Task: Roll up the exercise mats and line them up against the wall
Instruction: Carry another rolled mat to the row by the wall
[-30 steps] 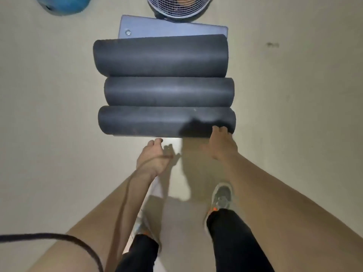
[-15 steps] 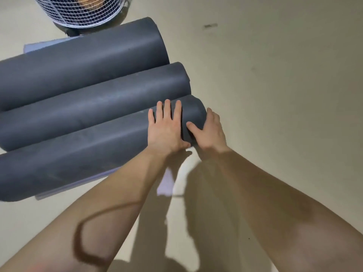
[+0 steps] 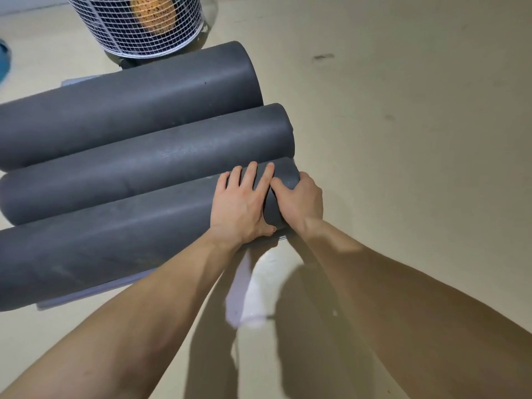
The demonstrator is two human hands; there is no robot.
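Fingers (image 3: 252, 174) of the left hand (image 3: 241, 205) lie straight and spread on top of the nearest rolled mat (image 3: 115, 243), pressing down near its right end. The right hand (image 3: 300, 203) cups that end, thumb on top, with its other fingers curled round the edge where I can't see them. This roll lies low on the floor (image 3: 403, 139), on a thin lilac sheet (image 3: 86, 295). It touches the middle rolled mat (image 3: 158, 165), which touches the far rolled mat (image 3: 138, 102), so 3 rolls sit side by side. I think the roll is foam: light, soft, a bit squishy and not slippery. It may spring open if I let go. I would grab it round the middle with 2 hands and squeeze gently.
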